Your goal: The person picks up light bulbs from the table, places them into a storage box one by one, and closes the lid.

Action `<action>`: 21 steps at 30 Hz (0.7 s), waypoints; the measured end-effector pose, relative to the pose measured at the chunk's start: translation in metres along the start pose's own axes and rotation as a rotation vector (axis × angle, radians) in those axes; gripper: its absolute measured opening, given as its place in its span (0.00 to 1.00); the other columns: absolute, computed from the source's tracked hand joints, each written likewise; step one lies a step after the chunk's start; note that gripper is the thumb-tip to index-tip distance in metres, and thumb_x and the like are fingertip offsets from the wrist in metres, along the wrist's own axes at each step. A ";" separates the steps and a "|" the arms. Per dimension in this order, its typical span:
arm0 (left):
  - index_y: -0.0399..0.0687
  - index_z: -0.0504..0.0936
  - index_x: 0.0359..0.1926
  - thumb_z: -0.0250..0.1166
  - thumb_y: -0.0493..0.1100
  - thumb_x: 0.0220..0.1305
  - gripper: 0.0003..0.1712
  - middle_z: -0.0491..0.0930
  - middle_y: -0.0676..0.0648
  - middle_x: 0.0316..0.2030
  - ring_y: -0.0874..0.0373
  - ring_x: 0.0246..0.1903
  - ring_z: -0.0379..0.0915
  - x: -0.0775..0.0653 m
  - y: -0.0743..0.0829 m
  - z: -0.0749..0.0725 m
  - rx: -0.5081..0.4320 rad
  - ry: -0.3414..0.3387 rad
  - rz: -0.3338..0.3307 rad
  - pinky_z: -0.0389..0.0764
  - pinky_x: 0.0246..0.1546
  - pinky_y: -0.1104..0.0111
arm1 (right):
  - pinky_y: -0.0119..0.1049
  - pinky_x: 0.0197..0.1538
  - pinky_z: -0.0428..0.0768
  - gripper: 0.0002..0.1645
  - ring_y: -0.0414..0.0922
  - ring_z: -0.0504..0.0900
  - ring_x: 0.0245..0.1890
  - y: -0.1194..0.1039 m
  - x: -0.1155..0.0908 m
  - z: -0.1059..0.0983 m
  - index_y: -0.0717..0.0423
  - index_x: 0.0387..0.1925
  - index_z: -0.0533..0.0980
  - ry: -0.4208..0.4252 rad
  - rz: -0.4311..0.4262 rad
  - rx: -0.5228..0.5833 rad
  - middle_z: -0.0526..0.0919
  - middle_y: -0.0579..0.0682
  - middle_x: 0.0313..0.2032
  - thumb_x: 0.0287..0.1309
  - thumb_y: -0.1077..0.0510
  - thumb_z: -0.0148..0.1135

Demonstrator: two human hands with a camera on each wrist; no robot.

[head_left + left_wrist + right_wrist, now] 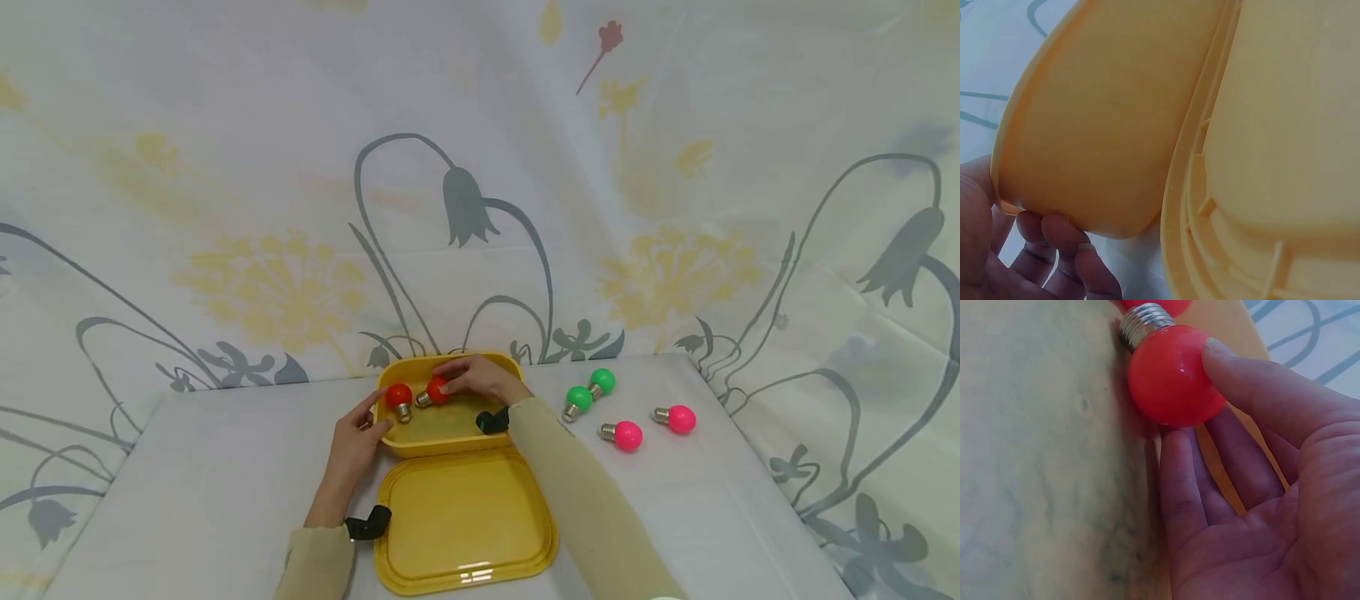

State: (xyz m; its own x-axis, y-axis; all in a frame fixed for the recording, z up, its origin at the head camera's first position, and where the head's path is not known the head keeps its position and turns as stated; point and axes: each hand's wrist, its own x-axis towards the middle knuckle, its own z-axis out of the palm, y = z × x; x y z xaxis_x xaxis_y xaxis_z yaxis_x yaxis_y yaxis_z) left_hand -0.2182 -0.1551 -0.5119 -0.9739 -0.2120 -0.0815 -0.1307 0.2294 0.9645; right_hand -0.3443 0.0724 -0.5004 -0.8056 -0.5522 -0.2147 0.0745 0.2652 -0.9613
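Inside a yellow plastic box (420, 450), my right hand (480, 377) pinches a red light bulb (438, 390) by its round globe. In the right wrist view the thumb presses one side of that bulb (1175, 378), fingers on the other, with its metal screw base pointing away. Another red light bulb (399, 396) lies at the box's left end, its base toward me. My left hand (356, 442) holds the box at its left end; in the left wrist view its curled fingers touch the outside of the box wall (1097, 125).
A yellow lid (465, 521) lies on the white table just in front of the box. To the right are two green light bulbs (578, 400) close together and two pink light bulbs (627, 436). A flower-print curtain (300, 167) hangs behind.
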 end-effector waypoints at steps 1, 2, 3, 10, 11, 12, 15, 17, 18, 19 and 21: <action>0.49 0.76 0.67 0.64 0.34 0.62 0.31 0.64 0.45 0.35 0.55 0.31 0.63 0.000 0.000 0.000 0.003 -0.001 -0.004 0.67 0.25 0.74 | 0.35 0.52 0.78 0.24 0.44 0.81 0.49 0.000 0.000 0.000 0.60 0.56 0.81 0.001 0.000 0.005 0.82 0.52 0.53 0.56 0.66 0.69; 0.49 0.76 0.67 0.63 0.35 0.62 0.31 0.64 0.45 0.35 0.55 0.31 0.63 0.000 0.000 0.000 0.005 0.000 -0.008 0.67 0.25 0.74 | 0.35 0.52 0.78 0.24 0.43 0.81 0.49 0.000 0.000 0.000 0.60 0.56 0.81 0.002 0.000 0.009 0.82 0.52 0.53 0.56 0.67 0.69; 0.50 0.76 0.67 0.63 0.35 0.62 0.31 0.64 0.45 0.36 0.54 0.32 0.63 -0.001 0.001 0.000 0.006 0.000 -0.011 0.66 0.26 0.74 | 0.35 0.52 0.78 0.24 0.43 0.81 0.49 0.000 0.000 0.000 0.61 0.56 0.81 0.003 -0.001 0.012 0.83 0.52 0.53 0.56 0.67 0.69; 0.48 0.76 0.67 0.63 0.35 0.62 0.31 0.64 0.45 0.34 0.54 0.32 0.62 -0.001 0.002 0.002 0.002 0.012 -0.003 0.66 0.25 0.74 | 0.36 0.52 0.79 0.23 0.44 0.81 0.49 0.000 -0.001 -0.003 0.61 0.55 0.81 0.011 -0.023 0.012 0.83 0.53 0.53 0.57 0.67 0.68; 0.49 0.76 0.67 0.63 0.35 0.62 0.31 0.64 0.45 0.34 0.54 0.31 0.62 -0.001 0.002 0.003 0.000 0.013 0.001 0.66 0.25 0.74 | 0.36 0.52 0.79 0.22 0.44 0.81 0.49 -0.001 -0.002 -0.004 0.61 0.55 0.81 0.015 -0.027 0.009 0.83 0.53 0.53 0.57 0.67 0.67; 0.49 0.76 0.67 0.63 0.36 0.61 0.31 0.63 0.45 0.34 0.54 0.31 0.62 0.000 0.003 0.003 -0.001 0.013 0.004 0.66 0.25 0.74 | 0.36 0.52 0.79 0.22 0.44 0.81 0.49 -0.001 -0.002 -0.004 0.61 0.55 0.81 0.021 -0.030 0.009 0.83 0.52 0.53 0.58 0.67 0.67; 0.50 0.76 0.67 0.63 0.35 0.62 0.31 0.63 0.45 0.34 0.54 0.31 0.62 0.000 0.003 0.004 -0.007 0.007 0.001 0.65 0.25 0.74 | 0.36 0.52 0.79 0.22 0.44 0.81 0.49 -0.001 -0.002 -0.004 0.60 0.55 0.82 0.036 -0.034 0.011 0.83 0.52 0.53 0.58 0.66 0.67; 0.51 0.75 0.68 0.61 0.35 0.63 0.31 0.62 0.45 0.34 0.54 0.31 0.61 -0.001 0.003 0.004 -0.006 0.001 -0.010 0.65 0.25 0.74 | 0.36 0.52 0.79 0.22 0.44 0.81 0.49 -0.001 -0.001 -0.004 0.60 0.55 0.81 0.036 -0.041 0.012 0.83 0.52 0.53 0.58 0.66 0.67; 0.51 0.74 0.68 0.61 0.35 0.63 0.31 0.62 0.45 0.35 0.54 0.32 0.61 -0.002 0.003 0.003 -0.002 -0.001 -0.015 0.65 0.25 0.74 | 0.36 0.53 0.79 0.22 0.44 0.82 0.49 -0.001 -0.001 -0.003 0.60 0.55 0.81 0.036 -0.042 0.013 0.83 0.52 0.53 0.58 0.66 0.68; 0.50 0.74 0.69 0.60 0.34 0.63 0.31 0.62 0.45 0.35 0.54 0.32 0.61 -0.002 0.003 0.003 -0.002 -0.003 -0.022 0.65 0.25 0.74 | 0.36 0.52 0.79 0.22 0.44 0.82 0.49 -0.001 -0.001 -0.003 0.60 0.55 0.81 0.036 -0.046 0.009 0.83 0.52 0.53 0.57 0.66 0.68; 0.50 0.73 0.69 0.59 0.34 0.64 0.32 0.62 0.45 0.35 0.54 0.32 0.61 -0.003 0.003 0.003 -0.003 -0.003 -0.033 0.65 0.25 0.74 | 0.37 0.53 0.79 0.22 0.44 0.82 0.50 -0.001 -0.001 -0.002 0.61 0.55 0.81 0.035 -0.060 0.003 0.83 0.53 0.53 0.58 0.66 0.67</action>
State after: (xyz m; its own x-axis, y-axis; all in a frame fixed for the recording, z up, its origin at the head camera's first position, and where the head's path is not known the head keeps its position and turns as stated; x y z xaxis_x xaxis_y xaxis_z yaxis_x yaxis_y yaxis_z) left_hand -0.2159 -0.1506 -0.5093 -0.9696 -0.2167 -0.1139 -0.1621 0.2195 0.9621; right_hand -0.3443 0.0743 -0.4984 -0.8289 -0.5388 -0.1503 0.0271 0.2296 -0.9729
